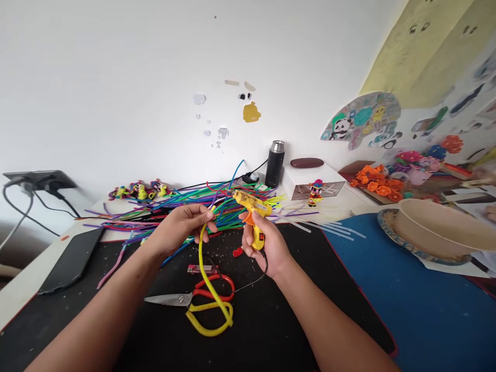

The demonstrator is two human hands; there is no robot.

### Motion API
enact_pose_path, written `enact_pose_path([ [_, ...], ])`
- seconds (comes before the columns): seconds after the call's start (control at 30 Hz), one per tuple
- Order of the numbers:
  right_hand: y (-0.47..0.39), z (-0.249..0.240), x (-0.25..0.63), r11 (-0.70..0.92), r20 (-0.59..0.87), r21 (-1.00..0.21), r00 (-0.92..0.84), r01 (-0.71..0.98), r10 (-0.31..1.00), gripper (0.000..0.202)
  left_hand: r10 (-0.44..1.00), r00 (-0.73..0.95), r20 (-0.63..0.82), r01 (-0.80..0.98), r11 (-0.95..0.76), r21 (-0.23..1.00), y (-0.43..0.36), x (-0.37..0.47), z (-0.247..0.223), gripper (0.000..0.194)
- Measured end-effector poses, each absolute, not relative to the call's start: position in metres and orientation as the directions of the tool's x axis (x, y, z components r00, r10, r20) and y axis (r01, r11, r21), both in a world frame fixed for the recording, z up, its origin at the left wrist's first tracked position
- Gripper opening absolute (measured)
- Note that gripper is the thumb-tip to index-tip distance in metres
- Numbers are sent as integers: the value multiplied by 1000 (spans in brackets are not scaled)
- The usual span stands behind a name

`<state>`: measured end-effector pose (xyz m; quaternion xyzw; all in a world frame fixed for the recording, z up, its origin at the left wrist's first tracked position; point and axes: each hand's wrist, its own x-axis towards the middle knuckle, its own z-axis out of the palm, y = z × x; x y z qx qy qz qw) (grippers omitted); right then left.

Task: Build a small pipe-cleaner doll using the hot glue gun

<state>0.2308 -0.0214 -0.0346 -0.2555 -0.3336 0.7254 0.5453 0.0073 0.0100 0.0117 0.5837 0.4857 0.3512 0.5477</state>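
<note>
My left hand (184,227) is closed in a pinch on a long yellow pipe cleaner (205,276), which hangs down in a curve in front of the scissors. Wrapped around a yellow hot glue gun (257,227) with an orange trigger, my right hand (267,240) points its nozzle left, towards the pinched end. A thin cord trails from the gun's handle. Below, scissors (174,300) with one red and one yellow handle lie on the black mat (271,320). Behind both hands spreads a pile of coloured pipe cleaners (186,199).
Clear glue sticks (333,227) lie right of the pile. A black flask (275,165), a white box (306,181) and a small doll figure (315,193) stand behind. To the right is a beige bowl (434,227); at the left lies a dark flat panel (72,261).
</note>
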Motion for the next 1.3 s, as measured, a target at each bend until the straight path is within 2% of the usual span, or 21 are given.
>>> enact_pose_path([
  [0.2, -26, -29, 228, -221, 8, -746, -340, -628, 940, 52, 962, 265, -62, 79, 42, 996, 7, 10, 13, 40],
  [0.37, -29, -30, 227, -187, 21, -761, -311, -621, 950, 51, 975, 216, -49, 58, 38, 998, 5, 9, 18, 42],
  [0.53, -32, -29, 222, -144, 7, -841, -276, -522, 961, 53, 973, 228, -36, 70, 21, 997, 2, 10, 21, 41],
  [0.73, -33, -32, 218, -35, 32, -930, -175, -367, 984, 55, 965, 251, -76, -27, 86, 996, -3, 12, 23, 39],
  [0.93, -34, -34, 218, 45, 69, -961, -77, -273, 995, 60, 961, 250, -120, -133, 157, 979, -5, 16, 25, 39],
  [1.3, -36, -37, 218, 43, 46, -982, -9, -183, 999, 63, 942, 304, -145, -180, 206, 962, -8, 21, 23, 42],
])
